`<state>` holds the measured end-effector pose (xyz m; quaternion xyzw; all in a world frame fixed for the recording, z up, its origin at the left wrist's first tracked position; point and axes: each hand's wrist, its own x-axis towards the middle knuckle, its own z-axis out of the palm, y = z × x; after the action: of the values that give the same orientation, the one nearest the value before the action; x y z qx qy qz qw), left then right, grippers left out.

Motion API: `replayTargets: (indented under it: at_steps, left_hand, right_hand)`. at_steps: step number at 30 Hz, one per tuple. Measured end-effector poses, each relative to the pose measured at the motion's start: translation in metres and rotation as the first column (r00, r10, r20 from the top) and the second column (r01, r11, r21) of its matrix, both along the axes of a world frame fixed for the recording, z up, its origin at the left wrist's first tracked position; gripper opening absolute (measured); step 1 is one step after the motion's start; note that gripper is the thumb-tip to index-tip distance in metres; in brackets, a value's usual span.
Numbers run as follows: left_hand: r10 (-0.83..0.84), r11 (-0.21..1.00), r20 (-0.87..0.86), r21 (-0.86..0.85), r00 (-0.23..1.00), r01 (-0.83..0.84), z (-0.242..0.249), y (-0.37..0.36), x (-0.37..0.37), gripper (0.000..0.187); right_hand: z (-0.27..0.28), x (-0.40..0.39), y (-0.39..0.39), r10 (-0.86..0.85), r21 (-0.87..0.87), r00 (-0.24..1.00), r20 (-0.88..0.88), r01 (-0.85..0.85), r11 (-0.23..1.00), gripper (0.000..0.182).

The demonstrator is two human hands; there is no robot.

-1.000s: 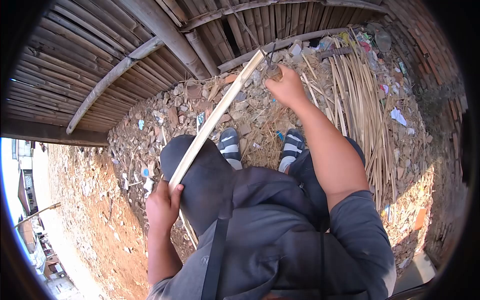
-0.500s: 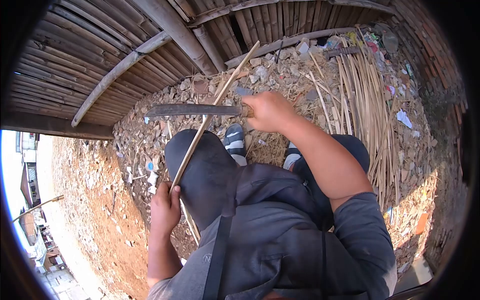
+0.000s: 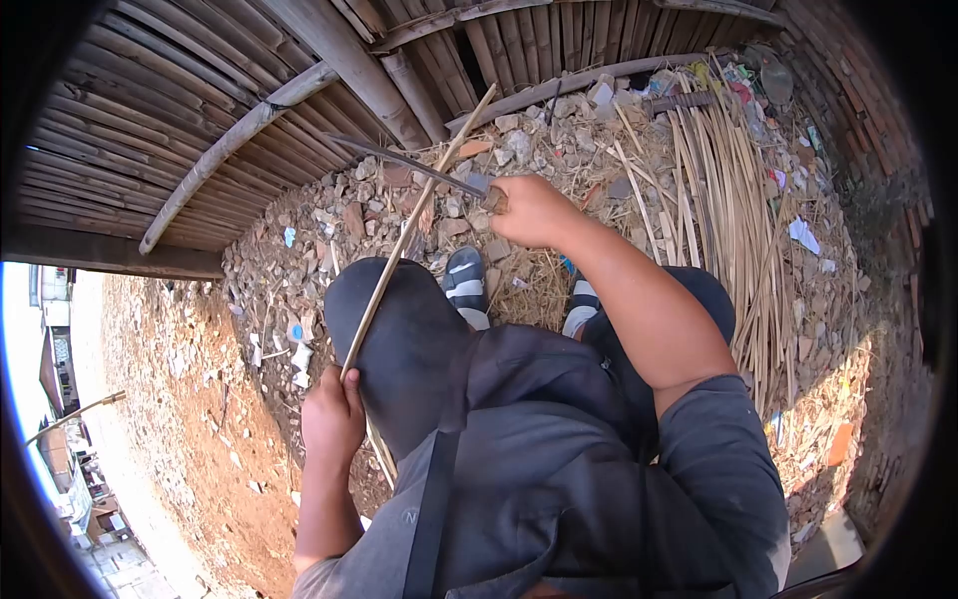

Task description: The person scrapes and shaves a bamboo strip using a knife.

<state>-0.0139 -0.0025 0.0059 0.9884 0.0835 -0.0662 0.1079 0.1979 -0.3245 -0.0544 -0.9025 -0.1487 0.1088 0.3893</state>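
My left hand [image 3: 332, 414] is closed around the near end of a long, thin bamboo strip [image 3: 387, 278]. The strip slants up and away across my bent knee, its far end rising toward the slatted wall. A machete [image 3: 384, 152] is gripped by its handle in my right hand [image 3: 536, 212]. Its dark blade points up and to the left, turned nearly edge-on to me, and crosses the strip's upper part in this view. Part of the handle is hidden inside my fist.
A bundle of split bamboo strips [image 3: 733, 200] lies on the ground to the right, near a brick wall [image 3: 858, 130]. Stones and rubble [image 3: 514, 145] cover the ground ahead. A slatted bamboo wall [image 3: 150, 130] with poles stands at the front left.
The machete has turned from lying level with its flat side showing to pointing up and left, edge-on. The strip's far end has shifted slightly left. My left hand has barely moved.
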Motion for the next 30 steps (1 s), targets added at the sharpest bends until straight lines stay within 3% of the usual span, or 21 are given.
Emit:
replayTargets:
  at_steps: [5,6,9,10,14,17,22,25,26,29,30]
  left_hand:
    - [-0.044,0.998,0.035,0.051,0.998,0.043,-0.005,-0.006,0.004,0.028]
    - [-0.045,0.997,0.034,0.064,0.998,0.043,-0.006,-0.006,0.002,0.027]
    - [-0.037,0.991,0.059,0.131,0.998,0.029,-0.005,-0.01,0.003,0.028]
    - [-0.021,0.992,0.052,0.126,0.998,0.014,-0.005,-0.01,0.002,0.027]
    - [-0.015,0.992,0.038,0.125,0.999,0.01,-0.009,-0.012,0.003,0.026]
    - [-0.001,0.995,0.027,0.104,1.0,-0.002,-0.008,-0.013,-0.002,0.025]
    - [-0.006,0.995,0.005,0.096,1.0,0.006,-0.002,-0.012,0.008,0.023]
    - [-0.037,0.995,0.035,0.092,0.999,0.034,-0.009,-0.011,0.008,0.023]
    - [-0.027,0.996,0.039,0.087,0.999,0.024,-0.01,-0.012,0.008,0.023]
    - [-0.011,0.996,0.058,0.086,0.998,0.006,-0.008,-0.015,0.01,0.023]
    - [-0.018,0.995,0.057,0.098,0.998,0.013,-0.006,-0.014,0.009,0.023]
  right_hand:
    - [0.021,-0.031,0.027,0.237,-0.268,0.971,0.036,-0.219,0.938,0.05]
    - [0.009,-0.023,0.022,0.212,-0.133,0.977,-0.029,-0.214,0.968,0.05]
    - [-0.005,-0.007,0.019,0.152,-0.073,0.988,-0.003,-0.152,0.986,0.049]
    - [0.001,-0.01,0.02,0.13,-0.092,0.989,-0.077,-0.136,0.986,0.042]
    - [0.028,-0.033,0.03,0.195,-0.216,0.976,0.098,-0.171,0.961,0.033]
    - [0.006,-0.011,0.02,0.009,-0.075,1.0,-0.025,-0.011,0.997,0.03]
    - [0.01,-0.004,0.002,-0.064,-0.134,0.996,0.056,0.071,0.988,0.046]
    - [0.033,-0.028,0.015,0.2,-0.269,0.979,0.037,-0.183,0.945,0.05]
    - [0.029,-0.023,0.013,0.187,-0.273,0.982,0.029,-0.172,0.947,0.051]
    - [-0.018,0.02,-0.013,-0.195,-0.027,0.98,-0.035,0.194,0.981,0.047]
    - [-0.012,0.026,-0.021,-0.247,-0.013,0.955,-0.166,0.248,0.969,0.042]
